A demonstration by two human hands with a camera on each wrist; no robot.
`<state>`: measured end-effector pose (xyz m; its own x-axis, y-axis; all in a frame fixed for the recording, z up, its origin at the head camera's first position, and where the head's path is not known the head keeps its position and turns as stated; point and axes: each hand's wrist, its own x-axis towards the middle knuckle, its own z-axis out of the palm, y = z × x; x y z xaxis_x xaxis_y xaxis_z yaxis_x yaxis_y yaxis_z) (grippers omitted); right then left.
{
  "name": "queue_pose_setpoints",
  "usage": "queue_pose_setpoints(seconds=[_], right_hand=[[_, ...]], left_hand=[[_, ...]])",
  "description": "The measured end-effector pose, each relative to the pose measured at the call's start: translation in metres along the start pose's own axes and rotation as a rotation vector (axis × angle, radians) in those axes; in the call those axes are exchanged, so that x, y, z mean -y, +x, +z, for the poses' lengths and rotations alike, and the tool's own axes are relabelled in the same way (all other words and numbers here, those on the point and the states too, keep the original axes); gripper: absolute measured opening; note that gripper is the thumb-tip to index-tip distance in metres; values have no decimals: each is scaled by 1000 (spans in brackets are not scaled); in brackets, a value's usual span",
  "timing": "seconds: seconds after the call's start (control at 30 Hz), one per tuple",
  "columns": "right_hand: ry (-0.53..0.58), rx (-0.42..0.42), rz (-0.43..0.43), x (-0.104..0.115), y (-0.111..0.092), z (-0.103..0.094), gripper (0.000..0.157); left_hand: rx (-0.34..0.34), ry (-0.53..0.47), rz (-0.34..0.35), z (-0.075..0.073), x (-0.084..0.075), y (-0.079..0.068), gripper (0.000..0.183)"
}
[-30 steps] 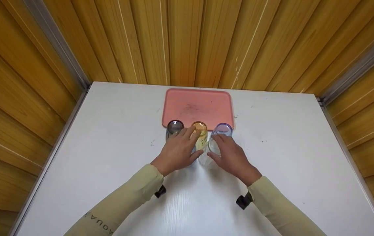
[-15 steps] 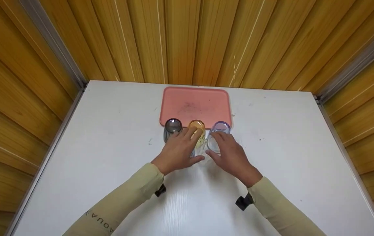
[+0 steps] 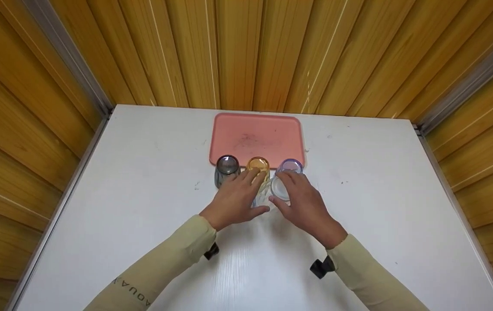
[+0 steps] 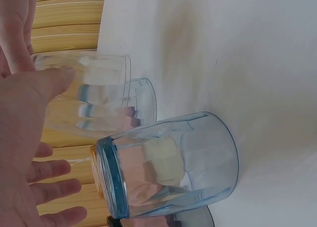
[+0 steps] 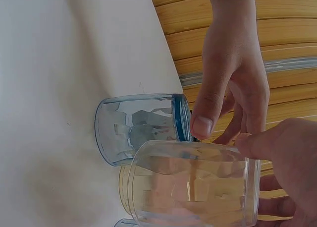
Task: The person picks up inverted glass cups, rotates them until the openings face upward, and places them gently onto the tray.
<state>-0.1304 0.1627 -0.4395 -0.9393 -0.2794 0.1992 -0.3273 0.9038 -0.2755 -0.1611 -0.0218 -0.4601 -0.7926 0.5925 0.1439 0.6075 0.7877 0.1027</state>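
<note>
Little has moved; my right hand curls round the clear glass, likely slippery, fragile, best held by its sides; my left hand spreads loosely near the blue glass.

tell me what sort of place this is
Probably a small work booth or cubicle: wood-look panels close in the back and both sides of a white table, with grey metal posts at the corners.
</note>
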Motion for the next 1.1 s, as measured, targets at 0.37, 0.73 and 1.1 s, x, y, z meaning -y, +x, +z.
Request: queue_pose_setpoints(seconds=[0.37, 0.73, 1.1], right_hand=[[-3, -51, -31, 1, -2, -9, 60], [18, -69, -33, 2, -4, -15, 60], [74, -95, -27, 1, -4, -16, 59]], left_hand=[[-46, 16, 32, 5, -1, 2, 90], [-34, -11, 24, 5, -3, 3, 97], [-35, -22, 18, 4, -3, 2, 100]])
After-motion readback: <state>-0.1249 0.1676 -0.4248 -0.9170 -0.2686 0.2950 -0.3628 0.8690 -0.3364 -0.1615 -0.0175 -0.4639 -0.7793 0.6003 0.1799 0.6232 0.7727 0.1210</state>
